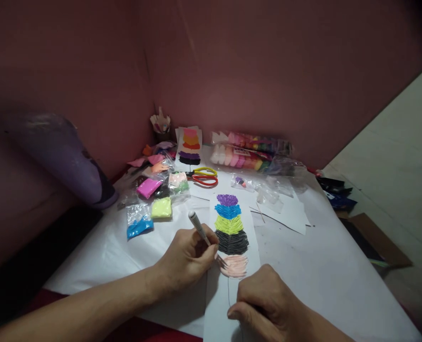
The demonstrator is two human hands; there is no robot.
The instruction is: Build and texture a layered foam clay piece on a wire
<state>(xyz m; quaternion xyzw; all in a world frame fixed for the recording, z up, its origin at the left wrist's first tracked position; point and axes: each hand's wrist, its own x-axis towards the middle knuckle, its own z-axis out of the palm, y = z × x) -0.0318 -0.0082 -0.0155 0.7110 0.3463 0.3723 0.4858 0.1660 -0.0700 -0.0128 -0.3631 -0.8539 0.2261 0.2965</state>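
My left hand [192,251] is closed around a slim craft tool with a pale patterned handle [198,225]. The thin metal end of the tool touches the left side of the pink clay patch [235,266]. Above that patch, black [232,242], lime yellow [229,223], blue [228,210] and purple [227,199] clay bands run up the white paper [216,299] in a feather shape, with grooves pressed into them. A drawn stem line goes down from the pink. My right hand [266,301] rests curled on the paper's lower right, thumb bent, with no object visible in it.
Clay packets, one yellow [161,208] and one blue [140,227], lie to the left. Behind are scissors [203,176], a finished feather card [190,147] and bagged clay sticks [246,154]. A purple bag [64,161] leans at left; a cardboard box [381,237] is at right.
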